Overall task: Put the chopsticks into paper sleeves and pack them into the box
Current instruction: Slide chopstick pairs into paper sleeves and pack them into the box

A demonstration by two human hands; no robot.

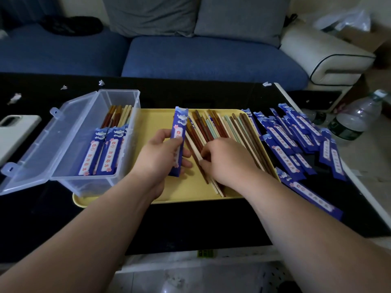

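Forearms reach in from the near edge over a glossy black tabletop [190,225]. The left hand [157,156] holds one flat blue paper sleeve [178,140] upright, its fingers clamped along the sleeve's long edges. The sleeve is a narrow strip printed with white clouds, a red seal and a pale label band, with a notched top. The right hand [226,160] rests palm down on the loose chopsticks [211,132], its fingers curled together around a few thin sticks; which ones they grip cannot be told.

Both hands work over a shallow, smooth yellow tray [156,121] with rounded corners. The chopsticks lie on it in a loose fan: slim, straight sticks in dark brown, reddish brown, cream and pale green.

To the left, partly on the tray, stands a clear plastic box [84,182] with its hinged lid [42,144] thrown open to the left. Inside lie several filled sleeves, with brown and cream stick ends poking out at the far side.

To the right, a scattered heap of empty sleeves [296,140] covers the tabletop.

Beyond the tabletop sits a blue fabric sofa [211,58] with grey cushions.
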